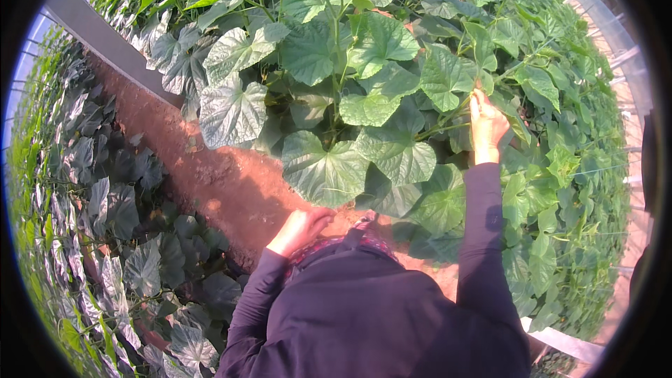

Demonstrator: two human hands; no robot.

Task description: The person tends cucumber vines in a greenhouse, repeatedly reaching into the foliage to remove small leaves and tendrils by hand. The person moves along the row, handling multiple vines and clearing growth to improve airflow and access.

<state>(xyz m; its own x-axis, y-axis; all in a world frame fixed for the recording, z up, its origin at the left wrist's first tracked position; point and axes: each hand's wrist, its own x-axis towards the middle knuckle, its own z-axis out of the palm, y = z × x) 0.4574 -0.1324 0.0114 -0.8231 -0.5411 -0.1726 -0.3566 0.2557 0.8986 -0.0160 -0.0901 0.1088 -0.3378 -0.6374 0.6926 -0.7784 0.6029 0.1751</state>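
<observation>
My right hand [487, 125] reaches forward into a tall row of cucumber vines [336, 47]. Its thumb and fingertips are pinched together on a thin part of a vine, between a broad green leaf [446, 77] and leaves to the right; the exact part is partly hidden. Lower down, my left hand [304, 228] hangs in front of my waist with its fingers curled together, and nothing shows in it. A large cucumber leaf [326, 168] spreads just above that hand, apart from it. Slender stems [446, 127] run beside my right wrist.
A reddish soil path [220, 178] runs diagonally along the vines. Another plant row [142, 252] borders it on the left. A wide grey post [121, 58] slants down at the upper left. Thin strings [593, 169] cross the foliage on the right.
</observation>
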